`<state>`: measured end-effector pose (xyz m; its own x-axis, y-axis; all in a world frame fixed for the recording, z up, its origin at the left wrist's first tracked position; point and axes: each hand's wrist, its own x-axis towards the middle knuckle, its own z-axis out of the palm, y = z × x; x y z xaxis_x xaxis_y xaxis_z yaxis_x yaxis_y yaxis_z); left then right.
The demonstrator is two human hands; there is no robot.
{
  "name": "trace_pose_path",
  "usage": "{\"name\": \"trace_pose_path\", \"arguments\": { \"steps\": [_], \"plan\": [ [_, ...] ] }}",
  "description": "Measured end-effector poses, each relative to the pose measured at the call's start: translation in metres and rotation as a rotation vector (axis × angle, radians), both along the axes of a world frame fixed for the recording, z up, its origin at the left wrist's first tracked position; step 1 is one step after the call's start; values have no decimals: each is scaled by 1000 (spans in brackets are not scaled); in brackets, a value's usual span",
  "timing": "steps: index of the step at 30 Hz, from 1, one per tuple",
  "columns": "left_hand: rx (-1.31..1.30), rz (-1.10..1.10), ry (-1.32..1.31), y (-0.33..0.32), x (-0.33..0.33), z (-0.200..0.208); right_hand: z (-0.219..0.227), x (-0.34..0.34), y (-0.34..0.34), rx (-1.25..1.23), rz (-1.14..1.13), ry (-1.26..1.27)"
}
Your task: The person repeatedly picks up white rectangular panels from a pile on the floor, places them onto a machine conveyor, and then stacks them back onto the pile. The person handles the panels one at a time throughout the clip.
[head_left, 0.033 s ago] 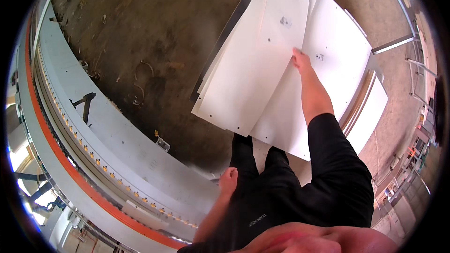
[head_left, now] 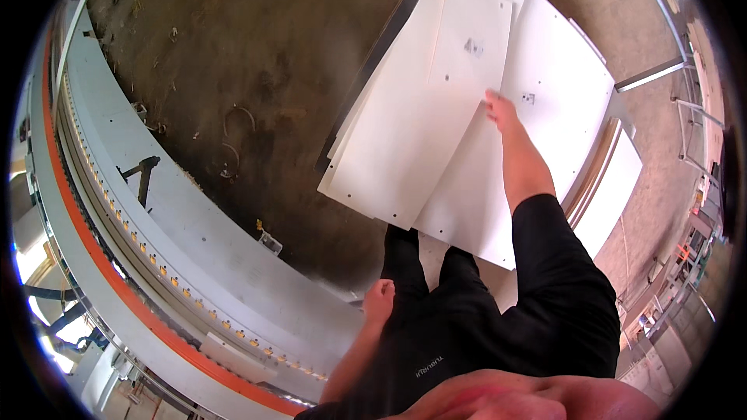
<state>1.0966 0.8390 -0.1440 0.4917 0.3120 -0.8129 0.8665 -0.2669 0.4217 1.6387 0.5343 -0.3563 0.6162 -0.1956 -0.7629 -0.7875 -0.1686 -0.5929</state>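
Note:
In front of me white panels lie stacked at overlapping angles. My right hand [head_left: 502, 113] reaches over them, its fingers stretched apart at the right edge of a narrow white panel [head_left: 470, 19] with small dark holes and a grey patch. That panel lies on a larger white panel [head_left: 393, 148]. To the right, partly underneath, is a wide white panel [head_left: 564, 54] carrying a small printed label [head_left: 528, 99]. My left hand [head_left: 379, 300] hangs beside my left thigh, fingers curled with nothing seen in them.
A long grey machine bed [head_left: 233, 264] with an orange strip [head_left: 109, 272] curves along my left. A black bracket [head_left: 142, 175] sits on it. Another panel stack with brown edges [head_left: 597, 175] and a metal frame [head_left: 652, 76] stand right. Loose strap loops [head_left: 237, 120] lie on the floor.
My right hand has drawn slightly toward me, and its fingers have spread apart at the panel's edge. The left hand stays in place.

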Motion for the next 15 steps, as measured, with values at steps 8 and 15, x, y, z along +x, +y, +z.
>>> {"name": "trace_pose_path", "arguments": {
  "steps": [8, 15],
  "plan": [
    [4, -91, -68, -34, -14, 0, 136, -153, -41, -144, -139, -408],
    [69, -136, -551, -61, 42, 51, 373, -206, -78, -392, 17, -788]
  ]
}}
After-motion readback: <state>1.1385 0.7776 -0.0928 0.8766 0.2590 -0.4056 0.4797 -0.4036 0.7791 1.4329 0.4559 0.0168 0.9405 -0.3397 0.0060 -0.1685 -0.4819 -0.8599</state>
